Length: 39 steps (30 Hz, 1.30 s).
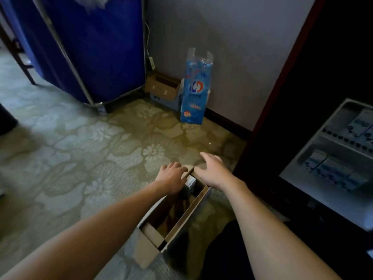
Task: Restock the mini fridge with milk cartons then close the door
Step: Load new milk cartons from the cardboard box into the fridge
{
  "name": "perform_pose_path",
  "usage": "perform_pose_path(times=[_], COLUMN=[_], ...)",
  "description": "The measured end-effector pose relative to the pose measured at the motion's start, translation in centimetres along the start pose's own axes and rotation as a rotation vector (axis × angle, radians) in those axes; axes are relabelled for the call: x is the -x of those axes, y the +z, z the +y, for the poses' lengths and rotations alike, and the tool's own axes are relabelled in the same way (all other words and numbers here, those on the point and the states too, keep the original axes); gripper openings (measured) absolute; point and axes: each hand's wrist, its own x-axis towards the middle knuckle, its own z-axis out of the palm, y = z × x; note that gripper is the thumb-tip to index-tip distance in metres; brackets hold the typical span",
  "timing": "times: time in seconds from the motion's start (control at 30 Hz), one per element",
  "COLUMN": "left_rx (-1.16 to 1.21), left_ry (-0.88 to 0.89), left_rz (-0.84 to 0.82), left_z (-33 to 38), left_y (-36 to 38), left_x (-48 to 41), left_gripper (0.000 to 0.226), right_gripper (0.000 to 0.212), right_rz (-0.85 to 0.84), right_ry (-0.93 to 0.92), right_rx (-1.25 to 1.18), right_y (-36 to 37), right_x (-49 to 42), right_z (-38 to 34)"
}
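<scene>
— Why is the cardboard box (pixel 177 217) on the carpet (pixel 80 148) rather than up on something?

— So it sits just beside the open fridge (pixel 331 170), I'd say. The person crouches between the two and only has to swing a carton across. The box is long and narrow, plain brown board with stiff flaps standing up along its sides.

— And the hands?

— Both are at the far end of the box. The left hand (pixel 171 175) lies over the end flap, fingers curled down past it; its grip looks loose, and I cannot tell whether it has closed on anything. The right hand (pixel 214 170) is spread flat and open on the opposite flap, holding nothing, probably pressing the flap aside.

— Any milk left in there?

— One milk carton (pixel 190 183) shows at that far end, pale and squared, right under the left fingers. The near end looks bare, just brown board.

— And the fridge?

— Door open, white plastic shelves, with more of the same pale cartons (pixel 331 172) lying in rows on them. It's dim in there, so I can't count them.

— What's that blue thing by the wall?

— A soft plastic pack (pixel 193 93), glossy and crinkled, standing at the carpet's far edge against the skirting board, beside a smaller cardboard box (pixel 161 87) and a blue cloth cart (pixel 90 47).
</scene>
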Motion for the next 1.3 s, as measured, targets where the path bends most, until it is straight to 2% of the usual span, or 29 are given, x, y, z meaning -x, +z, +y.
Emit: perform_pose_path(times=[0.23, 0.47, 0.67, 0.77, 0.97, 1.07, 1.2, 1.3], left_rx=[0.005, 0.102, -0.01, 0.067, 0.231, 0.42, 0.635, 0.641], left_ry=[-0.087, -0.255, -0.296, -0.322, -0.13, -0.079, -0.021, 0.04], left_rz=[-0.101, -0.002, 0.053, 0.058, 0.052, 0.058, 0.108, 0.15], left_z=[0.3, 2.3, 3.6, 3.4, 0.9, 0.3, 0.5, 1.6], left_y=[5.8, 8.7, 9.0, 9.2, 6.5, 5.0, 2.5, -1.1], left_x=[-1.1, -2.4, -2.8, -3.1, -1.9, -0.3, 1.7, 2.4], left_gripper=[0.065, 0.055, 0.047, 0.041, 0.044, 0.031, 0.026, 0.022], right_gripper=[0.073, 0.065, 0.062, 0.053, 0.057, 0.058, 0.053, 0.05], right_rz=[-0.162, -0.163, -0.16, -0.158, -0.111, -0.1, -0.081, -0.022], right_ry=[0.039, 0.071, 0.101, 0.136, 0.147, 0.122, 0.061, 0.011], right_rx=[0.089, 0.06, 0.005, 0.009, 0.07, 0.062, 0.074, 0.09], right_y=[1.4, 1.7, 2.9, 2.8, 2.7, 2.6, 1.7, -0.1], right_x=[0.4, -0.4, -1.3, -1.3, -1.6, -1.4, -0.3, 0.7], right_z=[2.4, 2.1, 2.4, 3.5, 4.8, 3.8, 2.4, 1.6])
